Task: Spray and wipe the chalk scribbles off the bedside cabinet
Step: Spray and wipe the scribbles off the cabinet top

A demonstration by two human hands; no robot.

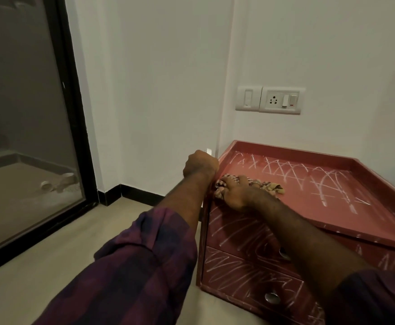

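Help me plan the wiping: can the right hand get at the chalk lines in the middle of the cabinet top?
Probably yes. The right hand holds the cloth at the cabinet's near left corner, and the chalk lines lie on open surface just beyond it, with nothing standing between.

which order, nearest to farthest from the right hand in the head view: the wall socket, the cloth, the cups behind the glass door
1. Cloth, under the right hand on the cabinet top.
2. Wall socket, on the wall behind the cabinet.
3. Cups, on the floor beyond the glass door, far left.
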